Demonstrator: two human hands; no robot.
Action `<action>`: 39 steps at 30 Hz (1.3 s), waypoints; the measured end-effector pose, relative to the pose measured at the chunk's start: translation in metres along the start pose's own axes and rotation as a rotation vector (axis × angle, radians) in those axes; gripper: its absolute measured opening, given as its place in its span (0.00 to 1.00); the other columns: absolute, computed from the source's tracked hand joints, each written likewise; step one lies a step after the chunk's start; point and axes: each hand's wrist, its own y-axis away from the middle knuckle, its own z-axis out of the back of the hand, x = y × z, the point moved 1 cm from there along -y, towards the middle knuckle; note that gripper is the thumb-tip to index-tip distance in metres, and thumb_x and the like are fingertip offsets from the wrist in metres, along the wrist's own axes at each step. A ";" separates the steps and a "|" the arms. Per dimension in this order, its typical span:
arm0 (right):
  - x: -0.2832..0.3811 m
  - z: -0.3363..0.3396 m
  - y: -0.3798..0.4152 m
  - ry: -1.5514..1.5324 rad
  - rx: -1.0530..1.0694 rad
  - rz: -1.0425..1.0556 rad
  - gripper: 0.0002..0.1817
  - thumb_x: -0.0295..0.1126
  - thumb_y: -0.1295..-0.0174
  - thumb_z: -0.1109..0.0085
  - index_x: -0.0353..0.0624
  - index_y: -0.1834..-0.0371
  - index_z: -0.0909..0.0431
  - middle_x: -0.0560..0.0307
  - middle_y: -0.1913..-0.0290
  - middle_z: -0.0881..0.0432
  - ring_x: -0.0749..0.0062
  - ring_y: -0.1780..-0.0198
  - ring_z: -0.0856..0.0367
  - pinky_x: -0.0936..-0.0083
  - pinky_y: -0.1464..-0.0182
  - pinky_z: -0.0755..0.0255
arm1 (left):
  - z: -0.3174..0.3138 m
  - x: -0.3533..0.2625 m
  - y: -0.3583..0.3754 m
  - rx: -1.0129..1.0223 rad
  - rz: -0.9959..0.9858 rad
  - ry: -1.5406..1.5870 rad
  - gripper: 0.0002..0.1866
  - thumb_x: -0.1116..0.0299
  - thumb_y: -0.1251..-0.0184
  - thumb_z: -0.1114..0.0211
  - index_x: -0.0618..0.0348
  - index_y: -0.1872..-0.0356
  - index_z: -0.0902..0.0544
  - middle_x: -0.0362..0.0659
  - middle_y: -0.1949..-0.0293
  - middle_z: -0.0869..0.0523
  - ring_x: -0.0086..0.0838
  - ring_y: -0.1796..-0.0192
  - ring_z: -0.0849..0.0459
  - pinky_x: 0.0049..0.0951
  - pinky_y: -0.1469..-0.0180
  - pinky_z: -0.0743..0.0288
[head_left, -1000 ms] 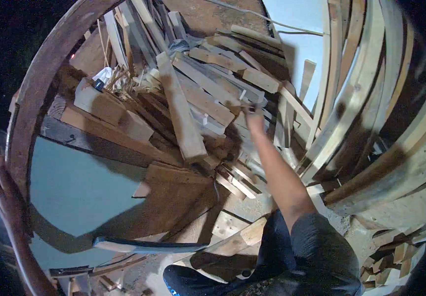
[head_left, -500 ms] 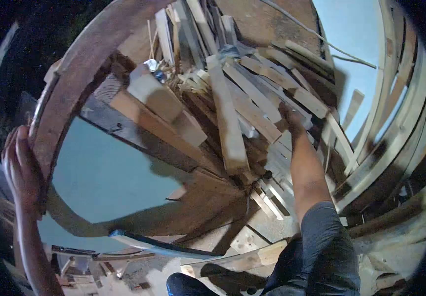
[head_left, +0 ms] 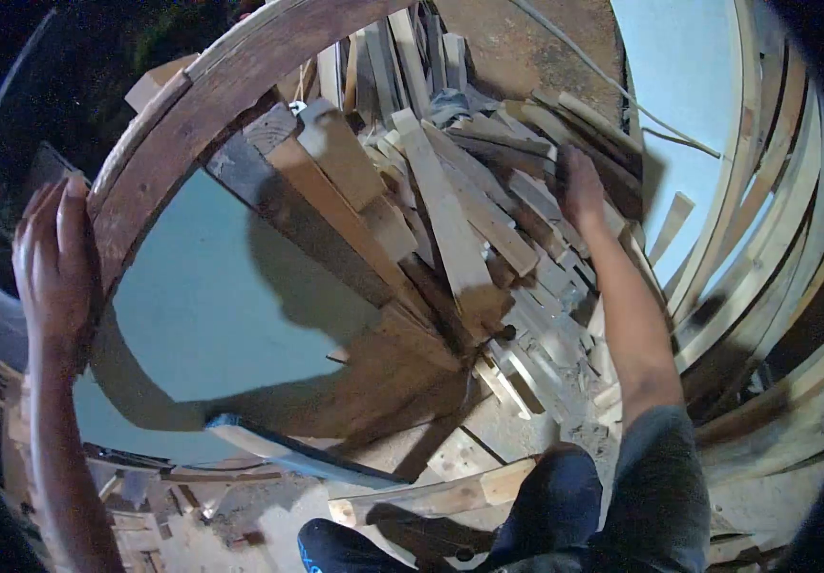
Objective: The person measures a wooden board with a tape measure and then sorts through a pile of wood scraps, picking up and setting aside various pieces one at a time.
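On the left, my left hand (head_left: 60,253) grips the edge of a long brown wooden plank (head_left: 168,134). That plank looks curved in this lens and rises toward the top of the view. My right hand (head_left: 582,186) reaches into a heap of wood offcuts, its fingers closed at the end of a dark wood strip (head_left: 502,143). The fingertips are partly hidden there. Close by, a pale wood piece (head_left: 436,205) lies across the heap. Left of it are a thick block (head_left: 340,158) and a long orange-brown beam (head_left: 326,205).
Pale blue-green sheets lie at left (head_left: 211,296) and upper right (head_left: 670,57). Long strips (head_left: 784,248) line the right side. A cable (head_left: 584,57) crosses the top. Near my knees are a blue-edged board (head_left: 307,458) and a light plank (head_left: 436,497).
My right hand has moved up and slightly right to the dark strip's end, and pieces in the heap have shifted. My left hand remains on the plank, which appears tilted differently as the view moves.
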 end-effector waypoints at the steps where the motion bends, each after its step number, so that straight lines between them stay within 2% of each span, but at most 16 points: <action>1: 0.001 0.024 0.022 0.064 -0.025 0.016 0.24 0.31 0.46 0.37 0.36 0.47 0.32 0.31 0.51 0.25 0.35 0.48 0.28 0.51 0.49 0.32 | -0.002 0.001 0.001 -0.019 -0.009 -0.006 0.19 0.75 0.31 0.45 0.57 0.39 0.27 0.55 0.47 0.19 0.49 0.43 0.22 0.43 0.40 0.28; 3: 0.015 0.078 0.071 0.076 0.093 -0.100 0.26 0.30 0.47 0.37 0.36 0.45 0.32 0.34 0.50 0.25 0.37 0.47 0.28 0.52 0.47 0.32 | 0.001 0.007 0.002 -0.087 -0.162 -0.077 0.19 0.73 0.31 0.45 0.54 0.39 0.26 0.54 0.47 0.19 0.49 0.45 0.21 0.42 0.41 0.27; 4: 0.025 0.106 0.105 0.023 0.241 -0.238 0.26 0.31 0.45 0.38 0.37 0.43 0.33 0.36 0.49 0.25 0.38 0.46 0.28 0.53 0.46 0.32 | 0.001 0.006 0.004 -0.084 -0.153 -0.062 0.19 0.73 0.31 0.45 0.54 0.39 0.26 0.54 0.47 0.19 0.49 0.45 0.21 0.42 0.41 0.27; 9: 0.044 0.169 0.237 0.102 0.311 -0.531 0.34 0.35 0.51 0.31 0.39 0.39 0.34 0.36 0.54 0.21 0.38 0.52 0.23 0.55 0.50 0.28 | 0.003 -0.004 -0.003 -0.085 -0.006 0.061 0.17 0.72 0.30 0.45 0.57 0.41 0.26 0.53 0.48 0.18 0.48 0.46 0.20 0.42 0.42 0.27; 11: 0.049 0.181 0.246 0.187 0.593 -0.784 0.39 0.38 0.54 0.29 0.42 0.37 0.35 0.38 0.53 0.20 0.41 0.50 0.22 0.58 0.49 0.27 | 0.004 -0.006 -0.006 -0.076 -0.006 0.075 0.16 0.71 0.29 0.46 0.57 0.42 0.24 0.53 0.49 0.18 0.48 0.46 0.20 0.41 0.43 0.27; 17: -0.024 0.101 0.283 0.058 1.046 -0.783 0.46 0.45 0.65 0.23 0.42 0.38 0.31 0.39 0.49 0.20 0.46 0.45 0.22 0.61 0.43 0.28 | 0.021 -0.017 -0.017 -0.011 0.167 0.277 0.15 0.65 0.27 0.50 0.60 0.48 0.21 0.53 0.51 0.17 0.47 0.46 0.20 0.39 0.43 0.28; 20: -0.014 0.082 0.283 0.169 0.848 -1.047 0.47 0.48 0.66 0.23 0.40 0.39 0.30 0.40 0.47 0.20 0.48 0.43 0.22 0.63 0.41 0.29 | 0.021 -0.017 -0.014 -0.034 0.168 0.305 0.18 0.59 0.27 0.51 0.61 0.50 0.19 0.53 0.51 0.17 0.48 0.45 0.21 0.40 0.43 0.28; 23: -0.016 0.076 0.288 0.051 0.758 -1.017 0.50 0.49 0.65 0.23 0.35 0.37 0.32 0.38 0.44 0.22 0.49 0.42 0.23 0.64 0.39 0.30 | 0.035 -0.023 -0.020 -0.100 0.291 0.475 0.23 0.53 0.29 0.50 0.64 0.59 0.17 0.56 0.57 0.16 0.50 0.50 0.20 0.41 0.46 0.27; 28: 0.039 0.139 0.224 0.084 0.795 -0.970 0.51 0.46 0.65 0.22 0.33 0.35 0.34 0.39 0.44 0.22 0.51 0.43 0.22 0.65 0.40 0.29 | 0.036 -0.019 -0.017 0.003 0.347 0.539 0.24 0.51 0.28 0.49 0.64 0.54 0.17 0.56 0.50 0.18 0.47 0.45 0.21 0.39 0.41 0.30; 30: 0.025 0.157 0.224 -0.223 0.632 -0.896 0.50 0.44 0.64 0.22 0.32 0.36 0.33 0.42 0.46 0.20 0.54 0.47 0.20 0.68 0.43 0.28 | 0.042 -0.017 -0.018 0.054 0.353 0.531 0.24 0.50 0.29 0.49 0.64 0.57 0.17 0.56 0.54 0.17 0.49 0.47 0.21 0.40 0.43 0.29; 31: 0.007 0.162 0.235 -0.265 0.614 -0.949 0.42 0.43 0.64 0.20 0.30 0.46 0.24 0.43 0.52 0.17 0.58 0.52 0.17 0.70 0.47 0.26 | 0.033 -0.019 -0.015 -0.089 0.356 0.531 0.25 0.50 0.29 0.49 0.64 0.59 0.16 0.57 0.57 0.16 0.50 0.49 0.20 0.41 0.44 0.28; 34: 0.019 0.230 0.251 -0.510 0.620 -0.914 0.37 0.43 0.61 0.21 0.30 0.49 0.22 0.46 0.56 0.15 0.64 0.57 0.17 0.71 0.52 0.25 | 0.024 -0.015 -0.013 -0.203 0.285 0.562 0.26 0.48 0.30 0.49 0.63 0.62 0.16 0.57 0.58 0.16 0.49 0.49 0.20 0.40 0.44 0.28; 35: 0.004 0.247 0.274 -0.457 0.573 -0.917 0.30 0.40 0.56 0.24 0.31 0.53 0.20 0.49 0.59 0.15 0.68 0.60 0.17 0.74 0.57 0.24 | 0.038 -0.018 -0.016 0.028 0.371 0.538 0.20 0.55 0.29 0.48 0.60 0.50 0.18 0.57 0.51 0.18 0.50 0.45 0.21 0.41 0.42 0.29; 36: 0.018 0.278 0.276 -0.444 0.682 -0.963 0.29 0.39 0.55 0.24 0.32 0.52 0.21 0.49 0.59 0.15 0.68 0.60 0.17 0.74 0.57 0.23 | 0.048 -0.018 -0.015 0.037 0.376 0.550 0.20 0.55 0.29 0.48 0.60 0.50 0.18 0.57 0.51 0.18 0.50 0.45 0.21 0.41 0.42 0.29; 37: 0.048 0.322 0.263 -0.430 0.788 -1.010 0.28 0.38 0.53 0.25 0.32 0.52 0.21 0.49 0.59 0.15 0.67 0.60 0.17 0.75 0.58 0.23 | 0.056 -0.018 -0.014 -0.046 0.382 0.591 0.22 0.53 0.32 0.48 0.65 0.62 0.17 0.58 0.60 0.16 0.51 0.51 0.20 0.44 0.46 0.28; 39: 0.130 0.376 0.249 -1.202 0.314 -1.125 0.29 0.35 0.52 0.25 0.32 0.49 0.23 0.50 0.59 0.16 0.67 0.59 0.18 0.76 0.57 0.22 | 0.055 -0.017 -0.010 -0.133 0.363 0.597 0.27 0.52 0.35 0.47 0.71 0.74 0.16 0.61 0.69 0.16 0.53 0.59 0.18 0.49 0.52 0.26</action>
